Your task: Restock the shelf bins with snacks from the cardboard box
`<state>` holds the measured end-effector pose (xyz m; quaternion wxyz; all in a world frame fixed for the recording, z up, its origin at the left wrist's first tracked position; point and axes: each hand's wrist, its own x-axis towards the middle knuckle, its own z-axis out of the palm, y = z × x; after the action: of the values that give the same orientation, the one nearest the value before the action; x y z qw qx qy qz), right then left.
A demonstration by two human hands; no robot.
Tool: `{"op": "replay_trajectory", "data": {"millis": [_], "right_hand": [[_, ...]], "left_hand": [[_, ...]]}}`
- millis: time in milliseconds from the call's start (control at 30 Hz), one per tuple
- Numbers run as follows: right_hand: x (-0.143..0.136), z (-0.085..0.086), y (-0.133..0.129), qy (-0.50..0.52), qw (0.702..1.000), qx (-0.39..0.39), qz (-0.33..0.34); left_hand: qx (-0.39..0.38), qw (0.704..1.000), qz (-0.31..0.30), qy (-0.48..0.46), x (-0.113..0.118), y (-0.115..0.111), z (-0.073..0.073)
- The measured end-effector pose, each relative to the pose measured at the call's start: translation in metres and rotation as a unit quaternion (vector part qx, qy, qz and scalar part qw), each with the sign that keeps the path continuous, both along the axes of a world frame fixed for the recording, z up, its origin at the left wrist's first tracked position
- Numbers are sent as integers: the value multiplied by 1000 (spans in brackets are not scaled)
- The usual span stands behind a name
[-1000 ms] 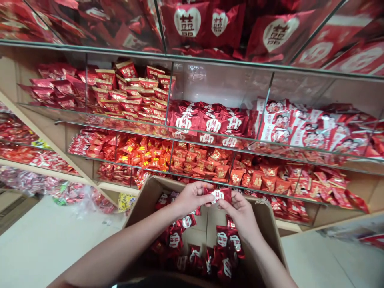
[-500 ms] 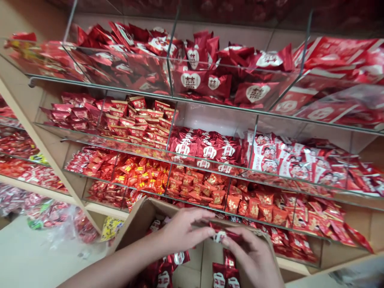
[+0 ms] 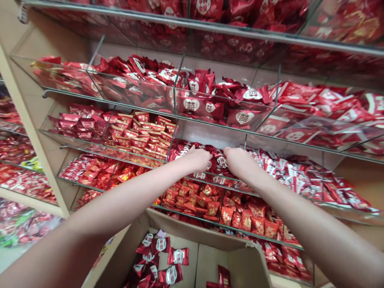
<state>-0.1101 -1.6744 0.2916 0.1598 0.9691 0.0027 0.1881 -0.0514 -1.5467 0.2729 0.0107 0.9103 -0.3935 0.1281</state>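
Observation:
Both arms reach over a cardboard box (image 3: 192,224) into a clear shelf bin of dark red packets with white labels (image 3: 222,161). On the bin's left side is my left hand (image 3: 199,160), its fingers curled down among the packets. My right hand (image 3: 238,162) is closed at the bin's right side, touching or just above the packets. What either hand holds, if anything, is hidden. Loose red packets (image 3: 179,256) with white labels lie inside the box, mostly at its left.
Clear-fronted shelves hold red and gold packets (image 3: 135,136), orange-red packets (image 3: 192,196) and larger red packets (image 3: 192,105). White-and-red packets (image 3: 288,172) fill the bin to the right. A wooden upright (image 3: 33,132) stands at the left, with bagged sweets beyond it.
Both hands have moved up and forward from above the box into the shelf bin. The packet held between them is no longer visible. The view has tilted upward.

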Motion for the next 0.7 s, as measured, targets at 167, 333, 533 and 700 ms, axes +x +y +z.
{"op": "replay_trajectory", "data": {"millis": [167, 333, 533, 700], "right_hand": [[6, -5, 3, 3, 995, -100, 28], [17, -5, 3, 10, 982, -165, 88], [26, -4, -9, 20, 968, -209, 140], [10, 1, -15, -28, 963, -210, 167]], "left_hand": [[6, 1000, -4, -13, 6, 4, -1], [12, 999, -28, -22, 8, 1, -1], [74, 993, -87, -15, 11, -3, 4], [81, 994, -68, -8, 3, -7, 7]]}}
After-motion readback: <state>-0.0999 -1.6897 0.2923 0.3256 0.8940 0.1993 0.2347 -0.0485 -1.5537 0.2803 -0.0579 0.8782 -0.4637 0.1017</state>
